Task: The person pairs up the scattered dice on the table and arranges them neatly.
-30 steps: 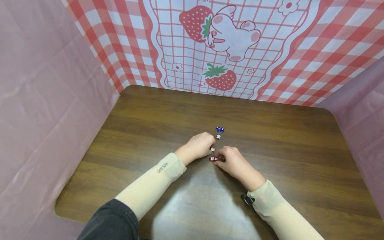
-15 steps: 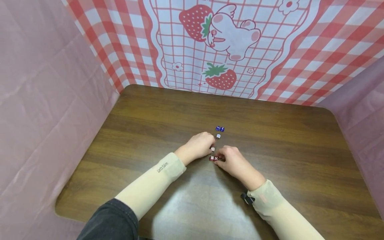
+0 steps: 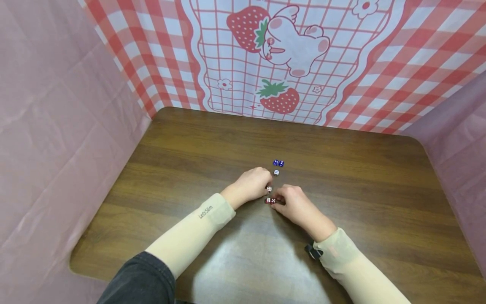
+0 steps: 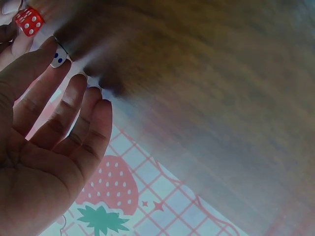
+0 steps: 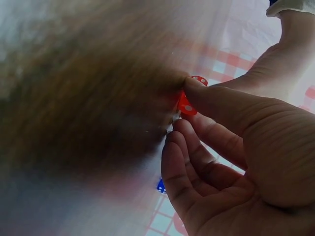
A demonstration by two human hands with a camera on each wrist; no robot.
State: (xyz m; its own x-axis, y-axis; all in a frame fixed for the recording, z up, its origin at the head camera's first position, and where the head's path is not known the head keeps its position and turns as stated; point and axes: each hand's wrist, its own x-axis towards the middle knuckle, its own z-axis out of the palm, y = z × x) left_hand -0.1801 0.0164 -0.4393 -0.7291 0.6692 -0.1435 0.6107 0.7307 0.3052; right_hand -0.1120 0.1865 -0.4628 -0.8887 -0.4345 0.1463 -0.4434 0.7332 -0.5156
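My left hand (image 3: 252, 184) pinches a white die (image 3: 269, 189) between thumb and index finger. In the left wrist view this white die (image 4: 59, 56) shows blue pips, and the other fingers are loosely bent. Just nearer to me, two red dice (image 3: 268, 200) sit side by side on the table. My right hand (image 3: 297, 205) has thumb and fingertips at the right-hand red die (image 3: 273, 201). The right wrist view shows the red die (image 5: 187, 105) pinched under the thumb, partly hidden, with part of the other red die (image 5: 199, 79) behind it.
Beyond the hands lie a second white die (image 3: 276, 172) and two blue dice (image 3: 279, 163) set close together. The brown wooden table (image 3: 212, 139) meets a strawberry-patterned cloth (image 3: 243, 97) at its far edge. Pink cloth (image 3: 64, 126) hangs at the sides.
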